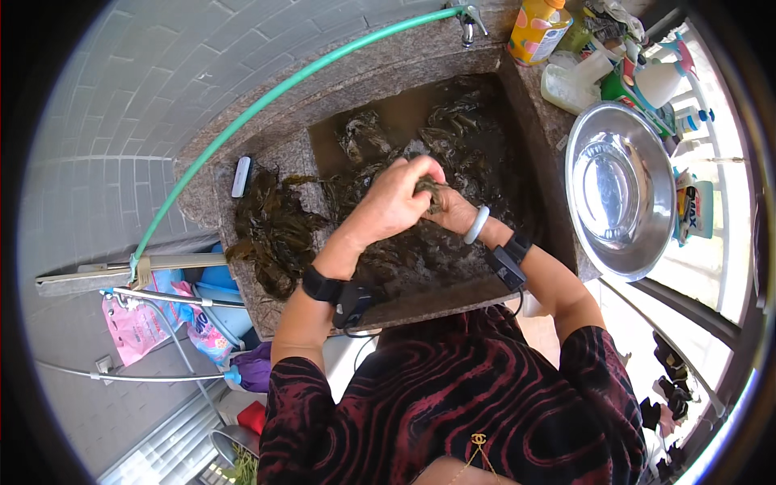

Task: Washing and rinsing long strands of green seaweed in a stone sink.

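Note:
Before me is a stone sink [548,130] holding murky brown water [406,112]. Dark, wet leafy strands [467,145], seaweed or preserved greens, float and lie in it. Over the middle of the basin, my left hand [397,194] and my right hand [453,211] meet around a small dark leafy clump [429,189]. The fingers of both hands curl about it and hide part of it. To the left, a heap of the same brownish-green strands [273,230] rests on the sink's raised stone ledge [294,148], one end trailing toward the water.
A green hose [273,100] runs from the metal tap [468,27] along the wall. On the right rim stands a steel basin [621,191], near an orange bottle [539,30] and a spray bottle [661,82]. A white brush-like object [241,176] lies left, above metal poles [176,297].

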Tool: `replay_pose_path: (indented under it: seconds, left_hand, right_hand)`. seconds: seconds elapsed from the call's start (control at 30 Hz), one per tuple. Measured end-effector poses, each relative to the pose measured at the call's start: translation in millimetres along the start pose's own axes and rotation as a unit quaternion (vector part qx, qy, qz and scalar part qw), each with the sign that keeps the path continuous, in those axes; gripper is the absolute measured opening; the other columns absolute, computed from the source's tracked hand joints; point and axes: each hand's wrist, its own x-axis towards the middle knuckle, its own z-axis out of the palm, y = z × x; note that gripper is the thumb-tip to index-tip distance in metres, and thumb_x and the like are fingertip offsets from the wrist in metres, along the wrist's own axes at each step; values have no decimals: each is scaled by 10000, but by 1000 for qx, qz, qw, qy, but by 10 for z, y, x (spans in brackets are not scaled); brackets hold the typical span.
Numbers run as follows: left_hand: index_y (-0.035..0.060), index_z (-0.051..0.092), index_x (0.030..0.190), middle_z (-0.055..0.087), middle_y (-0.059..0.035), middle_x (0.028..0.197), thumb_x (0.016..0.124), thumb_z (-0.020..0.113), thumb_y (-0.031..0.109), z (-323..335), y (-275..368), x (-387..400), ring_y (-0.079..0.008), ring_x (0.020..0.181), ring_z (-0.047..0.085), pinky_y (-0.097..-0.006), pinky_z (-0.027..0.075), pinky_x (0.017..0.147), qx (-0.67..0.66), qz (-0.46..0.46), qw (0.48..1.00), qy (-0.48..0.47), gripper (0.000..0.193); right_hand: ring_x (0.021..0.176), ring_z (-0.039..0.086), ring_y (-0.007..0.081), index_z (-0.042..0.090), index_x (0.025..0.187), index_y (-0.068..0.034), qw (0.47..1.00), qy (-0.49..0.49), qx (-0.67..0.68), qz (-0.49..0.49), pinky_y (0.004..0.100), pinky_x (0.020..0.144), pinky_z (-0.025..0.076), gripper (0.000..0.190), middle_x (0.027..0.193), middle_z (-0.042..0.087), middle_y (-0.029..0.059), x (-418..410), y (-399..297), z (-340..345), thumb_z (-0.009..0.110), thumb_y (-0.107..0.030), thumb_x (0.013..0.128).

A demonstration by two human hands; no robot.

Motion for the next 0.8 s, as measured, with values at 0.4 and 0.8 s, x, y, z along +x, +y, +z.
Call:
replay_pose_path:
  seconds: [0.4,0.8]
  left_hand:
    - [5,543,1096,573,-65,1097,761,519,-77,-795,398,-274,-152,1077,528,-293,396,953,-119,15,990,75,345]
    - [46,556,1158,612,-156,1119,760,510,-31,1835,-2044,-87,-339,1108,511,-401,450,892,244,-162,953,-83,408]
  right_hand:
    - [795,625,367,607,1072,-52,862,-139,-422,242,440,731,490,278,863,653,189,-391,512,-378,599,-230,859]
    - [1307,325,379,270,1421,-68,789,-269,-457,310,426,1029,357,755,1451,280,204,-700,895,-52,637,-162,767]
